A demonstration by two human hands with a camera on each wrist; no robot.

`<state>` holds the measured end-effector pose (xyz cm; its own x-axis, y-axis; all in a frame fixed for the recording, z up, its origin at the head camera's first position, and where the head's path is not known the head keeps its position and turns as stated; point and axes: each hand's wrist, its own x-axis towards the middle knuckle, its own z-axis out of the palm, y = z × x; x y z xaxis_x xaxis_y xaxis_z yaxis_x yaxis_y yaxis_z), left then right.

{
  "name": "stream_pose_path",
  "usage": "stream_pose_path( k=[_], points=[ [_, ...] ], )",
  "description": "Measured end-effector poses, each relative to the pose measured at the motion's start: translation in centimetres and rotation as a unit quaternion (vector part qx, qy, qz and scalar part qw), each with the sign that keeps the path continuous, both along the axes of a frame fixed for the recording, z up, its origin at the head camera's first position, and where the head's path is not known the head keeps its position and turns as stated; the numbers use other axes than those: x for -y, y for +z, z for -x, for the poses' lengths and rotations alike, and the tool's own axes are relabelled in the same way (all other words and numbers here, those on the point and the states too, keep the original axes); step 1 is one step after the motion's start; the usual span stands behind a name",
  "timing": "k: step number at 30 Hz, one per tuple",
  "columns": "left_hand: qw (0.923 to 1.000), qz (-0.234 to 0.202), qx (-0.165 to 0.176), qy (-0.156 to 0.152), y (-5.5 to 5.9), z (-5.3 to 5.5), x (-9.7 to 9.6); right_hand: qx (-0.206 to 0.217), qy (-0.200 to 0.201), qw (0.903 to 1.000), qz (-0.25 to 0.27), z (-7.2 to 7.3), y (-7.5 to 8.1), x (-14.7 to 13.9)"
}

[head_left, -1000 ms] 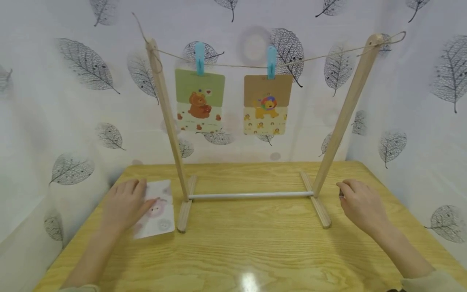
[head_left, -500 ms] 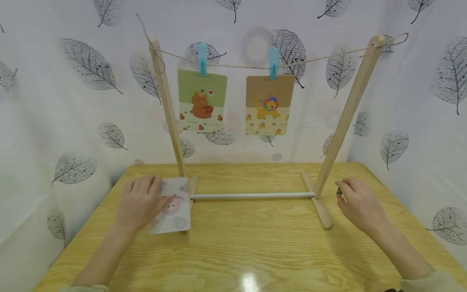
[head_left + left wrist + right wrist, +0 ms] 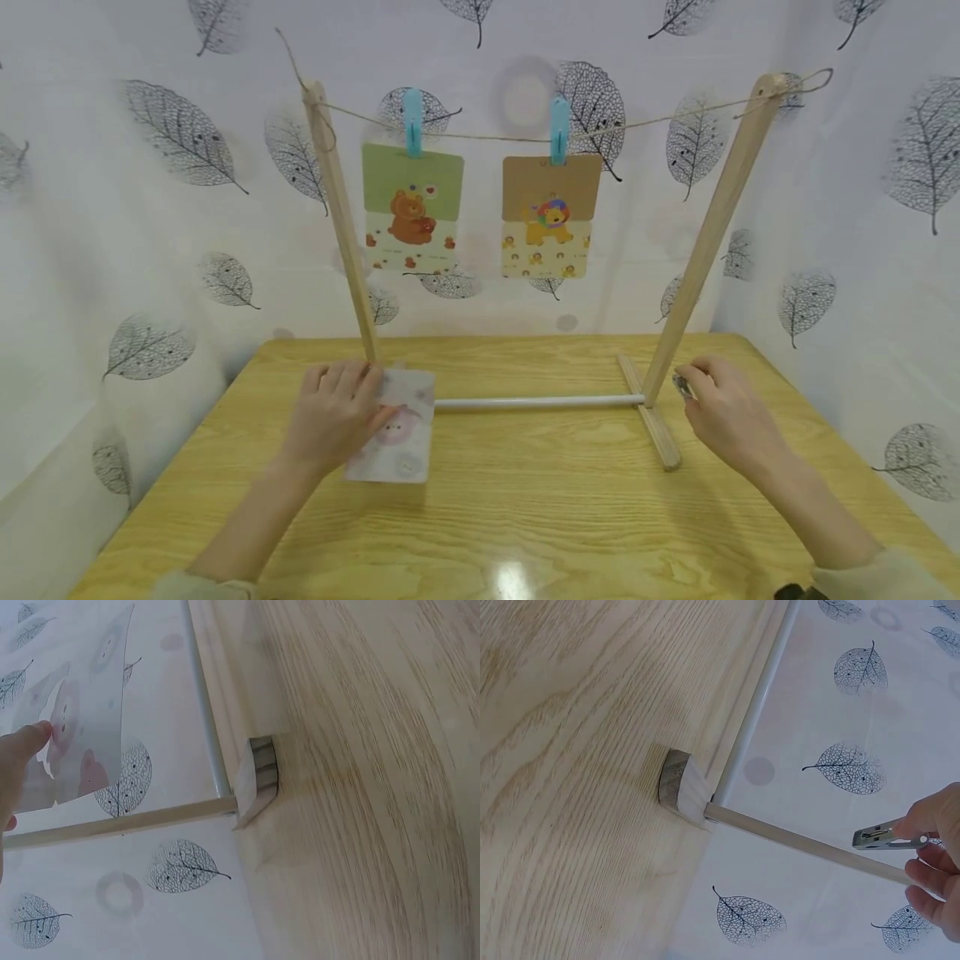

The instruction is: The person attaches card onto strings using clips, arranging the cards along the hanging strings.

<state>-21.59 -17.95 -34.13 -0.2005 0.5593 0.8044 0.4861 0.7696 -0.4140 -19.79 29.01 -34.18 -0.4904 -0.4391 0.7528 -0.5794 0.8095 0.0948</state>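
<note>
My left hand pinches a pale card with a pink character, thumb on its face. In the head view the card overlaps the stand's left foot. The left wrist view shows the card raised above the table, with the thumb at its printed side. My right hand, beside the right post, pinches a grey clothespin between thumb and fingers. A green bear card and a brown lion card hang from a twine line, each under a blue clothespin.
The twine runs between a left wooden post and a right wooden post. A white rod joins their feet low over the wooden table. Behind hangs a leaf-patterned cloth.
My left hand has moved right with the pale card, from beside the stand's left foot to in front of it. My right hand has shifted slightly left, and more of the grey clothespin shows.
</note>
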Motion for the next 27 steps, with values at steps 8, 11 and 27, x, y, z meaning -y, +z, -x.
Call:
stream_pose_path(
  k=[8, 11, 27],
  points=[
    [0.9998, 0.017, -0.003, -0.005, 0.1, 0.2, -2.5, -0.071, -0.030, 0.9968, -0.023, 0.1, 0.2, 0.2],
    [0.9997, 0.023, -0.004, -0.006, 0.2, 0.4, -3.5, -0.094, -0.026, 0.9952, -0.011, 0.3, 0.3, 0.4],
    [0.9987, 0.040, -0.026, -0.016, 1.9, 1.1, -8.9, -0.106, -0.057, 0.9927, 0.008, 0.2, 2.1, 0.2]
  ],
)
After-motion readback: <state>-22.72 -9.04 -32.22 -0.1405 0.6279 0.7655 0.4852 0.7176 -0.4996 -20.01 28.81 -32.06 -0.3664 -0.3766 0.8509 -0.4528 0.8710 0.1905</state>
